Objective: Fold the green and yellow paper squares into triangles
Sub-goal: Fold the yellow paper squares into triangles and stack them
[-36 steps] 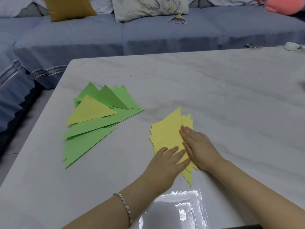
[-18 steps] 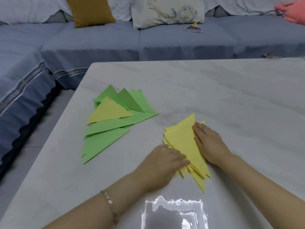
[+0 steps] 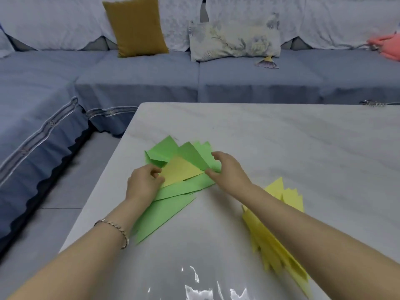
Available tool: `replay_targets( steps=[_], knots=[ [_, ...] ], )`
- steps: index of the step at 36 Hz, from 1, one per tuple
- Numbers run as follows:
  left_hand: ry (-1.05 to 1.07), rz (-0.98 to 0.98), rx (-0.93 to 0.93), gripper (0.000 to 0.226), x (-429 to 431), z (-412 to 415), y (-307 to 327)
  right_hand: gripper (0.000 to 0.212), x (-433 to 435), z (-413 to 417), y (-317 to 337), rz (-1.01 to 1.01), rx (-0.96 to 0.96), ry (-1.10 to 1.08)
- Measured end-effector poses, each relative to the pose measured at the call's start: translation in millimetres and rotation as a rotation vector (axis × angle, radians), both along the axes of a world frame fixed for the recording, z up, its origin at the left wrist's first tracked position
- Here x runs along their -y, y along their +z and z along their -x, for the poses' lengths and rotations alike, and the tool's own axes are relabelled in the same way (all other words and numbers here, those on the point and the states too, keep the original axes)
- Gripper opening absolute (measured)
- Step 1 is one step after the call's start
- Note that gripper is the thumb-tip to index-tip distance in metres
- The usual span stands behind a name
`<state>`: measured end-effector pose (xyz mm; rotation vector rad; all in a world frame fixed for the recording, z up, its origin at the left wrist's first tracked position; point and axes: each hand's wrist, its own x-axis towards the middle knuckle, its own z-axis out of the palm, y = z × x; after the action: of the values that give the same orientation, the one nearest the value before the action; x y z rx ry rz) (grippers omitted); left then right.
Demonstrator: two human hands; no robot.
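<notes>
A fanned pile of folded green triangles [image 3: 166, 210] lies near the table's left edge, with one yellow triangle [image 3: 180, 172] on top. My left hand [image 3: 144, 184] has its fingers curled and pinches the yellow triangle's left corner. At the pile's right edge, my right hand [image 3: 230, 169] curves its thumb and fingers around the green triangles there. A stack of yellow paper [image 3: 279, 245] lies to the right, partly hidden under my right forearm.
The papers lie on a pale marble table [image 3: 281, 148] with glare at its near edge. A blue sofa [image 3: 138, 79] wraps around the far and left sides, holding a mustard cushion [image 3: 135, 27] and a floral cushion [image 3: 233, 42]. A metal object [image 3: 373, 103] sits at the far right edge.
Both hands left the yellow stack and moved left and forward to the green pile. The view tilted up and shifted, so the yellow stack now lies lower right.
</notes>
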<state>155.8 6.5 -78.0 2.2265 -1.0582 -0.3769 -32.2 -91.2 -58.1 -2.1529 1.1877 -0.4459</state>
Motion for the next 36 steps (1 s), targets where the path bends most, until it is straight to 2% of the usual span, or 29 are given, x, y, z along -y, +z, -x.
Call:
replay_targets(
  steps=[2, 4, 6, 8, 9, 14, 18, 23, 26, 27, 29, 33, 36],
  knots=[
    [-0.03, 0.082, -0.068, 0.006, -3, 7, 3, 0.063, 12, -21, -7, -0.078, 0.008, -0.057],
    [-0.058, 0.131, -0.128, 0.01, -7, 11, 6, 0.062, 23, -36, -17, -0.141, 0.0, -0.107],
    [-0.073, 0.165, -0.172, 0.018, -12, 11, 9, 0.047, 31, -44, -28, -0.146, -0.032, -0.16],
    [-0.071, 0.189, -0.187, 0.017, -17, 10, 13, 0.019, 36, -47, -37, -0.113, -0.031, -0.211],
    [-0.069, 0.202, -0.181, 0.015, -20, 10, 15, 0.011, 37, -46, -38, -0.102, -0.017, -0.234],
    [-0.089, 0.294, -0.174, 0.01, -32, 20, 26, 0.016, 27, -12, -15, 0.013, 0.143, -0.23],
    [-0.274, 0.323, -0.236, 0.017, -35, 44, 31, 0.01, 8, 42, 20, 0.036, 0.305, -0.146],
    [-0.404, 0.29, -0.207, 0.024, -16, 71, 28, 0.009, -11, 93, 35, -0.086, 0.255, -0.018],
    [-0.426, 0.311, -0.313, 0.025, -1, 89, 32, 0.048, -21, 109, 36, -0.224, 0.248, 0.034],
    [-0.427, 0.327, -0.345, 0.026, 2, 96, 35, 0.055, -23, 113, 35, -0.247, 0.232, 0.031],
    [-0.416, 0.371, -0.424, 0.027, 4, 113, 42, 0.052, -25, 122, 35, -0.215, 0.231, -0.003],
    [-0.271, 0.458, -0.623, 0.021, -3, 151, 52, 0.027, -24, 148, 42, -0.059, 0.353, -0.201],
    [-0.161, 0.444, -0.744, 0.02, -12, 188, 48, 0.022, -21, 167, 45, -0.005, 0.455, -0.295]
  ],
)
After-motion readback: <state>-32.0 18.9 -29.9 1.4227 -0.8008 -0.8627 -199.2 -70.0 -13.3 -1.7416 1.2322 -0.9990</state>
